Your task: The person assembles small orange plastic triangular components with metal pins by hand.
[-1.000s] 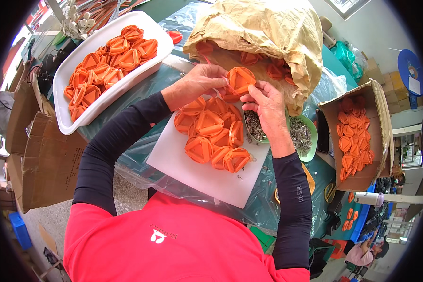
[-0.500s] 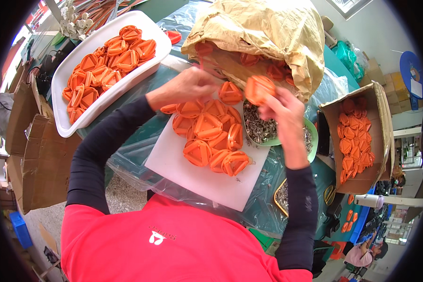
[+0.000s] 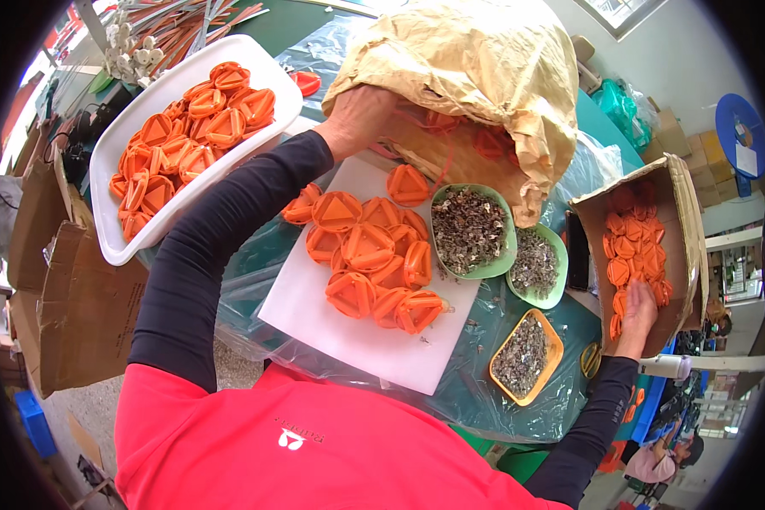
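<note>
My left hand reaches into the mouth of the brown paper bag; its fingers are hidden there. Inside the bag lie orange plastic pieces. At the right, my right hand is in a cardboard box, its fingers stretched out against the orange pieces heaped inside. I see no piece gripped in it. Between my arms, a white board carries a group of round orange pieces with triangular centres. One more orange piece lies close to the bag.
A white tub of orange pieces stands at the left. Two green bowls and a yellow tray hold small metallic-looking parts. Open cardboard stands at the far left. Thin strips lie at the back. A person is at the far right.
My right hand has carried an orange piece from above the bowls to the box at the right. My left hand has moved from above the board's far edge into the bag's mouth.
</note>
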A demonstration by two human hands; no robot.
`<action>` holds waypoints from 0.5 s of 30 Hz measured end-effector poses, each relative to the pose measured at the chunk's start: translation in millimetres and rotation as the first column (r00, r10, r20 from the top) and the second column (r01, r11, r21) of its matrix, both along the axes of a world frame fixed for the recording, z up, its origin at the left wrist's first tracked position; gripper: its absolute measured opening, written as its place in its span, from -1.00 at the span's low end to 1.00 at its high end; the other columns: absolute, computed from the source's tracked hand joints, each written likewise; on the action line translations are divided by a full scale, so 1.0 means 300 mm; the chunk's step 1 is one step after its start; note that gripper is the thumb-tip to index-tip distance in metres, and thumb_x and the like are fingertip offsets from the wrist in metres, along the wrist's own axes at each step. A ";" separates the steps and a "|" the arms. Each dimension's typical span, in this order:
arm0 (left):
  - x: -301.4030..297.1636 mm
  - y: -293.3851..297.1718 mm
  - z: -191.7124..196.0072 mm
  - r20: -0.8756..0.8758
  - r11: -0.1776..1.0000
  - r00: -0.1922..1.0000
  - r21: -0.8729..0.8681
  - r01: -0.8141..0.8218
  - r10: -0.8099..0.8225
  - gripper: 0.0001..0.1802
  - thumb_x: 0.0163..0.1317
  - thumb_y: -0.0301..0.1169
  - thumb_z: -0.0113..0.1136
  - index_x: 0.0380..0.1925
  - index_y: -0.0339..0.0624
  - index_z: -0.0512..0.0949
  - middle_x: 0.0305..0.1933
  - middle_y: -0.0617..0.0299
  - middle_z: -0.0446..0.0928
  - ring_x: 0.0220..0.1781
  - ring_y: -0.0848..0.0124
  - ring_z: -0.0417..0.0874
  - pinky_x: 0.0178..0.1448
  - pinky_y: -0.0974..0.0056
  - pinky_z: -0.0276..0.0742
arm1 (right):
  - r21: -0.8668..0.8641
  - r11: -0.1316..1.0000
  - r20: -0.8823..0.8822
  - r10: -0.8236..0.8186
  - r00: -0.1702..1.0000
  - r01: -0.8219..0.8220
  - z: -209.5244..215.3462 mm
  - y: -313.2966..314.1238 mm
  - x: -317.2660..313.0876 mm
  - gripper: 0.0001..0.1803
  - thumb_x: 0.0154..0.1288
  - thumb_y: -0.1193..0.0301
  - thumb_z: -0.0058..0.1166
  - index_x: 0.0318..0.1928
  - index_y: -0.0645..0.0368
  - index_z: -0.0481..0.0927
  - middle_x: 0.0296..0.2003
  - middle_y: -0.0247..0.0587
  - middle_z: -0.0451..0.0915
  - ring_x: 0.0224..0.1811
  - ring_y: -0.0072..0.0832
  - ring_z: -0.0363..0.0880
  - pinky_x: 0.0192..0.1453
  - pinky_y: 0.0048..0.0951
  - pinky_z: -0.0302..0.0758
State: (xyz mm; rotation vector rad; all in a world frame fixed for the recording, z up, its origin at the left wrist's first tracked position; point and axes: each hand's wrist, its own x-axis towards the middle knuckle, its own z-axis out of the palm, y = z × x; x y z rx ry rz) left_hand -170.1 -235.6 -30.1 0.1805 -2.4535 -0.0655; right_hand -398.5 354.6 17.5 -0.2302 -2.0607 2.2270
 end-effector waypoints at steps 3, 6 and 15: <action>0.005 -0.020 -0.022 0.025 0.999 0.999 0.000 -0.041 0.041 -0.80 -0.02 -0.47 0.16 -0.34 -0.27 0.60 -0.27 -0.04 0.58 -0.16 0.06 0.61 -0.08 0.13 0.51 | 0.173 0.978 0.049 0.108 0.993 -0.115 0.020 -0.210 0.191 -0.58 0.20 0.51 0.11 0.07 0.33 0.40 -0.19 -0.14 0.56 -0.19 -0.42 0.61 -0.25 -0.48 0.58; -0.038 -0.095 -0.113 -0.045 0.991 0.996 -0.103 -0.079 0.075 -0.72 0.03 -0.34 0.17 -0.27 -0.24 0.61 -0.16 -0.05 0.58 -0.02 0.10 0.58 0.06 0.15 0.45 | 0.252 0.915 0.087 0.303 0.949 -0.316 0.033 -0.350 0.324 -0.60 0.23 0.45 0.09 0.05 0.34 0.42 -0.19 -0.17 0.56 -0.31 -0.48 0.62 -0.39 -0.55 0.56; 0.001 -0.019 -0.092 0.288 0.977 0.935 -0.007 -0.215 0.208 -0.74 -0.02 -0.31 0.24 -0.33 -0.20 0.60 -0.30 0.00 0.59 -0.23 0.10 0.63 -0.19 0.13 0.54 | 0.448 0.509 0.077 0.797 0.599 -0.735 0.051 -0.794 0.638 -0.76 0.23 0.49 0.06 -0.13 0.39 0.54 -0.34 -0.18 0.60 -0.47 -0.55 0.61 -0.52 -0.62 0.52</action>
